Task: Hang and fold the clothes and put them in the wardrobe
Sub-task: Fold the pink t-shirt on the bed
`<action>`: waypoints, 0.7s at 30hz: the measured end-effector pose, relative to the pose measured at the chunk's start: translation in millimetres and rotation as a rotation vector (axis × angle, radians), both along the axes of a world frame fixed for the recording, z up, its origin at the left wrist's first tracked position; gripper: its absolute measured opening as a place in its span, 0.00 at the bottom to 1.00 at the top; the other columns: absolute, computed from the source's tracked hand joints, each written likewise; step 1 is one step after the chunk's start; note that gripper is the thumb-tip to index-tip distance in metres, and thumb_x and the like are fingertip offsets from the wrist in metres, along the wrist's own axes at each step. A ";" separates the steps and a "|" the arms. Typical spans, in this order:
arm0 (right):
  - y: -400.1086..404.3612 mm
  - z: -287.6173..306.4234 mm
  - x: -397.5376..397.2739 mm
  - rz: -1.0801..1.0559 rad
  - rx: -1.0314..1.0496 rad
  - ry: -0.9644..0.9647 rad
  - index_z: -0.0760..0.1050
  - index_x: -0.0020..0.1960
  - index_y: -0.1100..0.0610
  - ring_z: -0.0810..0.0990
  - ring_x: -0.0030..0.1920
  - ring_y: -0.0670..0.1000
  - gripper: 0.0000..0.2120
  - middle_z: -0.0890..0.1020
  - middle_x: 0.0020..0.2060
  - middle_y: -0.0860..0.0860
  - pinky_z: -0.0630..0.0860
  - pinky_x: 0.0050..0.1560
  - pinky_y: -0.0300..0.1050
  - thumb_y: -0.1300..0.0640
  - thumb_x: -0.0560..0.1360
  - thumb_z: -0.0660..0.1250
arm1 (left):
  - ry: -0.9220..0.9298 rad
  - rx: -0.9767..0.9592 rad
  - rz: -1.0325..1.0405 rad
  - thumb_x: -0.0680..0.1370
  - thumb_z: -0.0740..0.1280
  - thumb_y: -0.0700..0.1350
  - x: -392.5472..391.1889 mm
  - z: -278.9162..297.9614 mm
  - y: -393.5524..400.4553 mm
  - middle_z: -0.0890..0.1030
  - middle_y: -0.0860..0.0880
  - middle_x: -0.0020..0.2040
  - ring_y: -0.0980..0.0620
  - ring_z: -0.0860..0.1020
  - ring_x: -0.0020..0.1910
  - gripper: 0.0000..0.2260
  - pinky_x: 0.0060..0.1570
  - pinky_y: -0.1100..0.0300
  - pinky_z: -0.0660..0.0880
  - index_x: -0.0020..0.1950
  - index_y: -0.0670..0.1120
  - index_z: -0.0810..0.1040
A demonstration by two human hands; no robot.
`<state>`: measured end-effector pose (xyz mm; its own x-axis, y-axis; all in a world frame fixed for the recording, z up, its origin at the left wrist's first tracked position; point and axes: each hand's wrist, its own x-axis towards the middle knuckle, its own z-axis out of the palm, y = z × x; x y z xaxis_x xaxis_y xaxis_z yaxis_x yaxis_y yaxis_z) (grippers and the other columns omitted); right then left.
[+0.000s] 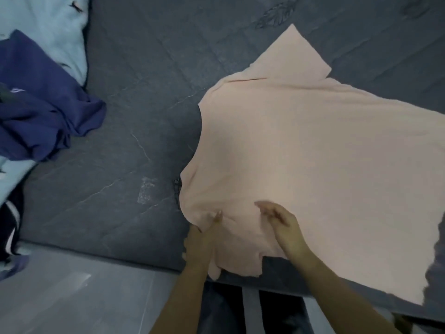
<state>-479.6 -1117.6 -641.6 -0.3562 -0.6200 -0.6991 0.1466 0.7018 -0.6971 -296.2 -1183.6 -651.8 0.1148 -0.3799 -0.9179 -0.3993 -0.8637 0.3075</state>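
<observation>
A peach T-shirt is being spread flat on a bed covered by a dark grey quilted bedspread, toward the right side of the view. One short sleeve is lying extended toward the far side of the bed, while the near sleeve is draped over the bed's near edge, just in front of the person. The shirt's hem end is running off toward the right border of the frame.

The near sleeve area is being held by the left hand; its fingers are curled under the fabric and the thumb is pressed on top, so a fold of cloth is being pinched. The right hand is being laid on the shirt just beside the left, with fingers loosely extended and lying on the cloth; nothing is being grasped by it.

At the left of the bed, well apart from the peach shirt, a crumpled navy blue garment is lying partly on top of a light blue garment with small dark printed marks. A dark garment with white stripes is hanging off the bed's left near corner. Below the bed edge, a pale grey tiled floor is being shown.
</observation>
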 end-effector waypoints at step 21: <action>240.2 -14.8 -146.5 -1.532 -0.170 -0.715 0.78 0.62 0.54 0.79 0.62 0.52 0.14 0.82 0.59 0.53 0.72 0.67 0.47 0.53 0.78 0.67 | 0.284 -0.340 0.439 0.79 0.68 0.45 -3.4 18.8 96.2 0.84 0.48 0.56 0.51 0.83 0.51 0.11 0.44 0.56 0.81 0.61 0.46 0.78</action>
